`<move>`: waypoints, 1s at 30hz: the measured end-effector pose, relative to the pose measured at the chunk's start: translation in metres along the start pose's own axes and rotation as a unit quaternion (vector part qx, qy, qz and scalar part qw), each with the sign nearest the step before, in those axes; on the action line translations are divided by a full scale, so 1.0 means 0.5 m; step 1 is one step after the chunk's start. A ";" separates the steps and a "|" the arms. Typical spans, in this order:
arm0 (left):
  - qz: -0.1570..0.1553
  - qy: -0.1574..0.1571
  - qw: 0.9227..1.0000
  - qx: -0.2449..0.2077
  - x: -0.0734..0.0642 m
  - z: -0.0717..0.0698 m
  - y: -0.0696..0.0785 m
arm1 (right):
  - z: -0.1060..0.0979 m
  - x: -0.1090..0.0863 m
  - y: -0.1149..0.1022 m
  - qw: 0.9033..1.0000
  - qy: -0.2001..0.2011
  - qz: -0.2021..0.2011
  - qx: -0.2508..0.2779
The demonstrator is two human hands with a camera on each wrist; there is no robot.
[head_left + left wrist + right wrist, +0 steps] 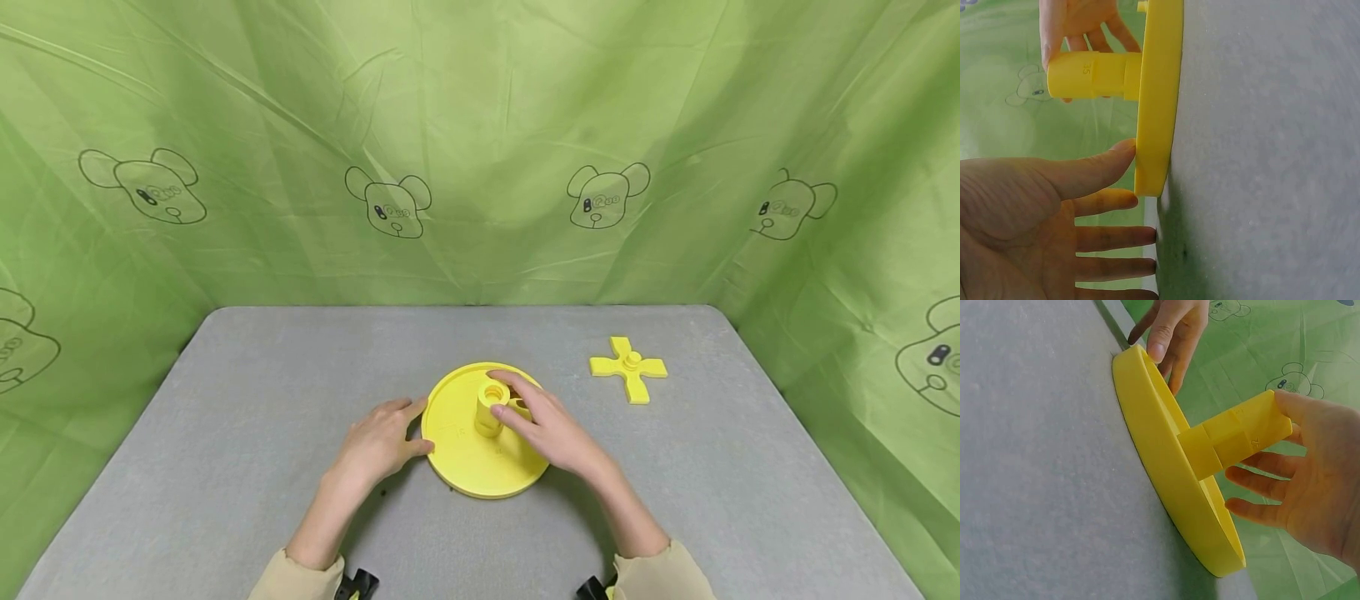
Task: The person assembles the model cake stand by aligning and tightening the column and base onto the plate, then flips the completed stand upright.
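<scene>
A round yellow tray (450, 467) with a raised rim lies flat on the table. Upright near its middle stands a hollow yellow cylinder (488, 421), marked with a number in the left wrist view. My right hand (555, 433) grips the cylinder's upper part, thumb on the near side and fingers behind. My left hand (378, 442) has its thumb and index finger straight against the tray's left rim; its other fingers extend toward the table in the left wrist view. A small yellow knob (1142, 6) on the tray is mostly hidden by my right hand.
A yellow cross-shaped piece (630, 369) with a round stub at its centre lies on the grey table (262, 417), to the tray's back right. Green curtains (480, 100) with bear drawings hang behind and at both sides.
</scene>
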State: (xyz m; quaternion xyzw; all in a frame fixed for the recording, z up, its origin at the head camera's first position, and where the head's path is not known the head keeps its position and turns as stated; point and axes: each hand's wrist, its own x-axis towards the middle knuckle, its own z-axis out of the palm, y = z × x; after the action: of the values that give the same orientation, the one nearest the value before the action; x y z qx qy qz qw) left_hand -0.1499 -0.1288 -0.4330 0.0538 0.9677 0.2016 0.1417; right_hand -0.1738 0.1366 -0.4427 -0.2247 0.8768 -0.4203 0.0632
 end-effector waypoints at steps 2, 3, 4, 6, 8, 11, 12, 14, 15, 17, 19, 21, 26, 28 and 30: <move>0.000 0.001 1.000 -0.002 -0.001 0.001 -0.001 | 0.001 0.000 0.000 1.000 0.000 -0.003 0.000; -0.001 0.001 1.000 -0.002 -0.002 0.001 -0.002 | 0.002 0.000 0.001 1.000 0.000 -0.005 0.000; -0.001 0.001 1.000 -0.003 -0.003 0.001 -0.002 | 0.003 0.000 0.001 1.000 0.001 -0.006 0.000; -0.001 0.001 1.000 -0.002 -0.004 0.002 -0.003 | 0.004 0.001 0.001 1.000 0.001 -0.005 0.002; -0.001 0.001 1.000 0.000 -0.005 0.002 -0.004 | 0.005 0.001 0.001 1.000 -0.001 -0.006 0.003; 0.000 -0.001 1.000 0.002 -0.004 0.002 -0.005 | 0.003 0.002 0.002 1.000 -0.006 -0.013 0.012; 0.002 0.000 1.000 0.003 -0.003 0.002 -0.005 | 0.001 0.002 0.003 1.000 -0.008 -0.015 0.018; 0.005 -0.001 1.000 0.004 -0.002 0.001 -0.004 | -0.005 0.002 0.006 0.999 -0.008 -0.020 0.024; 0.007 0.000 1.000 0.004 0.000 0.000 -0.004 | -0.009 0.002 0.008 0.999 -0.005 -0.023 0.025; 0.007 0.000 1.000 0.005 0.001 -0.001 -0.003 | -0.020 0.002 0.013 0.999 0.002 -0.026 0.025; 0.006 -0.001 1.000 0.005 0.001 -0.003 -0.003 | -0.033 0.002 0.019 0.999 0.014 -0.032 0.018; 0.003 -0.002 1.000 0.007 0.002 -0.004 -0.004 | -0.047 0.002 0.025 0.999 0.026 -0.034 0.012; 0.000 -0.008 1.000 0.010 0.002 -0.005 -0.001 | -0.080 -0.007 0.046 0.999 0.045 -0.024 -0.009; -0.001 -0.009 1.000 0.010 0.002 -0.006 0.001 | -0.093 -0.013 0.054 0.998 0.054 -0.014 -0.025; -0.001 -0.010 1.000 0.010 0.002 -0.006 0.002 | -0.107 -0.017 0.064 0.997 0.065 -0.008 -0.049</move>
State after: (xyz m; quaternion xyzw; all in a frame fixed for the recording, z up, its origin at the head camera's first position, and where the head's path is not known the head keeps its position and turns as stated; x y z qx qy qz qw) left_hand -0.1516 -0.1289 -0.4303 0.0559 0.9683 0.1909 0.1509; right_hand -0.1929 0.1957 -0.4337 -0.2069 0.8967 -0.3913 -0.0089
